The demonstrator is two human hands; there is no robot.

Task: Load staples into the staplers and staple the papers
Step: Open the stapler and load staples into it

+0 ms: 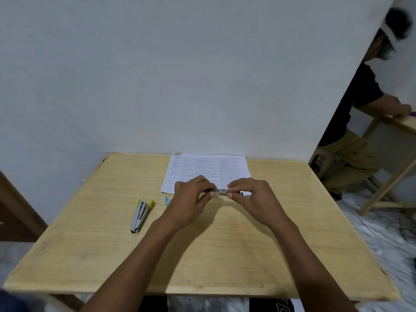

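Note:
Both my hands meet over the near edge of the printed papers [207, 167] at the back middle of the wooden table [270, 244]. My left hand [191, 194] and my right hand [249, 194] pinch a small metal stapler [221, 192] between fingertips and thumbs, one hand at each end. A black tip of it shows past my right fingers. A second stapler [141, 213], metal with yellow ends, lies opened out on the table to the left. A blue piece [166, 201] peeks out beside my left wrist, mostly hidden.
A white wall rises directly behind the table. At the far right another person [360, 122] bends over a second wooden table [403, 124]. Cables lie on the floor at the right.

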